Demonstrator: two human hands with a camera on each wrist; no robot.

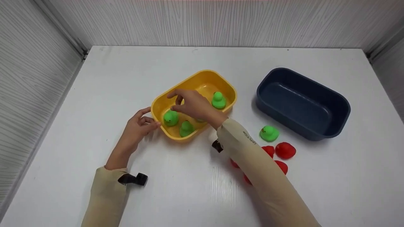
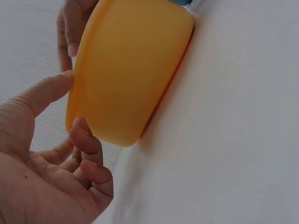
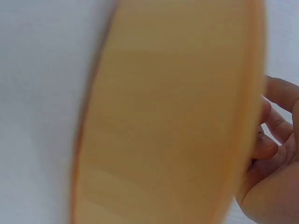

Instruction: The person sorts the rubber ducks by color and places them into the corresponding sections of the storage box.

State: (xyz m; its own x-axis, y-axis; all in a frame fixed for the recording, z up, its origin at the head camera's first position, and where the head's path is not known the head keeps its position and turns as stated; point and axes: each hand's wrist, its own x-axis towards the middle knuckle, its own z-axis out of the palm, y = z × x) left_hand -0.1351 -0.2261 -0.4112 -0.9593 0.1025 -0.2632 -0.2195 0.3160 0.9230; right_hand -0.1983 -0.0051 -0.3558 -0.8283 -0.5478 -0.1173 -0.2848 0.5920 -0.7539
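A yellow plastic tub [image 1: 176, 137] holds several green toy ducks [image 1: 218, 101], one partly covered by the right wrist. My left hand [image 1: 135, 128] touches the rim at the tub's left end with its fingertips; its other fingers are bent. My right hand [image 1: 195, 104] hovers over the inside of the tub, thumb and index finger apart and nothing visible between them. Just below its fingers sits a green duck [image 1: 171, 118]. In the left wrist view, the tub's outer wall [image 2: 135, 70] stands in front of the fingers. The right wrist view is mostly filled by the blurred tub wall [image 3: 163, 112].
A dark blue tub [image 1: 296, 104] stands to the right, with nothing visible inside. Before it lie another green duck [image 1: 269, 133] and several red toys [image 1: 285, 150], some hidden under the right forearm. White panels [image 1: 205, 25] border the white table.
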